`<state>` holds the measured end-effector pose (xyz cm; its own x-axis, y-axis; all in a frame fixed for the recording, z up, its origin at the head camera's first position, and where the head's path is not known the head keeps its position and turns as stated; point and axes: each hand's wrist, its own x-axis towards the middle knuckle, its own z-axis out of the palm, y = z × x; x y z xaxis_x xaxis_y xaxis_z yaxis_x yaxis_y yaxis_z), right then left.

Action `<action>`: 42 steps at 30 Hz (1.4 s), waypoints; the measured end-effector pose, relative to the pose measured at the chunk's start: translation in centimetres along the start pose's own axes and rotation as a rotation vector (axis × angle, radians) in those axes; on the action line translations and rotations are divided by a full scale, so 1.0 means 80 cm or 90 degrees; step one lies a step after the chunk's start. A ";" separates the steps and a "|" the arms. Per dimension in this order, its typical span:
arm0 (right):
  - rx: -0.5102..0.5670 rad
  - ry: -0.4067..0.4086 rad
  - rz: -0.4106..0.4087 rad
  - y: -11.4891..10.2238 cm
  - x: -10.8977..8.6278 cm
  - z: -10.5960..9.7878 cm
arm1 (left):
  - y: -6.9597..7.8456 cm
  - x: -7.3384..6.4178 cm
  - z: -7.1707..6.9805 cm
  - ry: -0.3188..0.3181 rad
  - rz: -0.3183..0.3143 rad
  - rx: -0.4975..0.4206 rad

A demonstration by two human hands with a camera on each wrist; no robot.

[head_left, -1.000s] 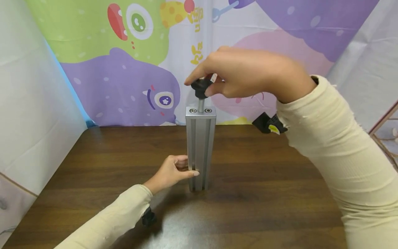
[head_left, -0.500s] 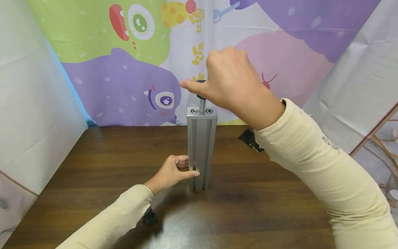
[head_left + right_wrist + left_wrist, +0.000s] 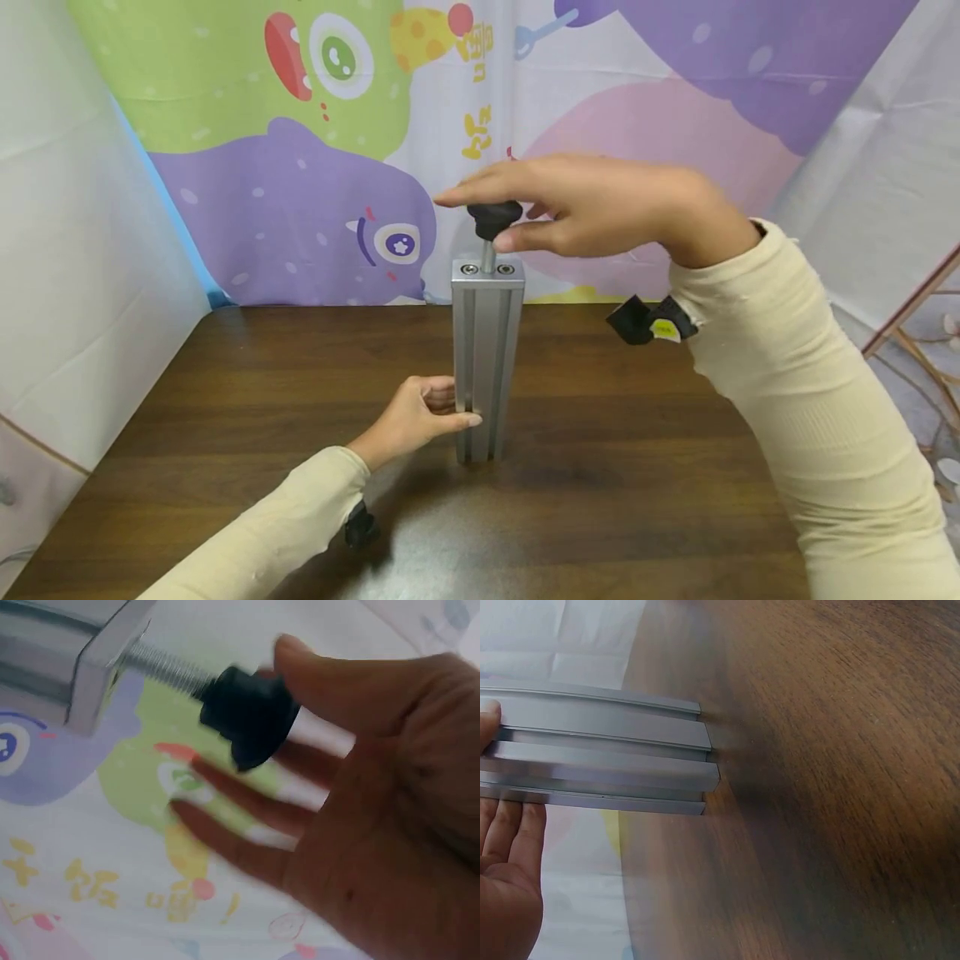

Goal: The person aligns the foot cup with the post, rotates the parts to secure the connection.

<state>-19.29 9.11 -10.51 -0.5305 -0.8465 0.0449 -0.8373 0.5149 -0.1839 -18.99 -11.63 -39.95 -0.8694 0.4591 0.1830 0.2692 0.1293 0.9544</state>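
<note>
An upright silver aluminium profile (image 3: 483, 367) with grooved sides stands on the table, topped by a plate with two recessed screws. From that plate rises a threaded rod (image 3: 171, 667) with a black knob (image 3: 493, 218) on its end. My left hand (image 3: 412, 414) holds the profile low down, thumb on the near face and fingers round the far side; in the left wrist view its thumb (image 3: 489, 720) lies on the grooved metal. At the knob, my right hand (image 3: 600, 204) has its thumb against the side, other fingers extended and spread past it.
The dark wooden table (image 3: 637, 467) reaches back to a cartoon-printed cloth (image 3: 337, 208). White fabric (image 3: 67, 208) hangs at the left. Black camera mounts sit under both wrists, the right mount (image 3: 648, 321) hanging beside the profile.
My right hand swung from fingers over the knob to a knuckles-up, rotated wrist, then back to level with fingers stretched past the knob. The left hand and the profile stayed in place.
</note>
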 end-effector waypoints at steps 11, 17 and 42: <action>0.074 0.120 0.072 0.007 0.004 0.005 | 0.001 -0.001 0.000 0.001 -0.007 0.001; -0.122 0.304 0.241 -0.016 0.018 0.028 | 0.001 0.000 0.001 0.002 -0.006 0.003; 0.001 0.020 -0.094 0.008 -0.009 -0.005 | 0.000 0.000 0.001 0.004 -0.014 0.004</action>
<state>-19.50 10.13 -10.30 -0.4052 -0.9085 0.1021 -0.9065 0.3847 -0.1740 -18.91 -11.56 -39.95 -0.8780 0.4500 0.1632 0.2521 0.1450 0.9568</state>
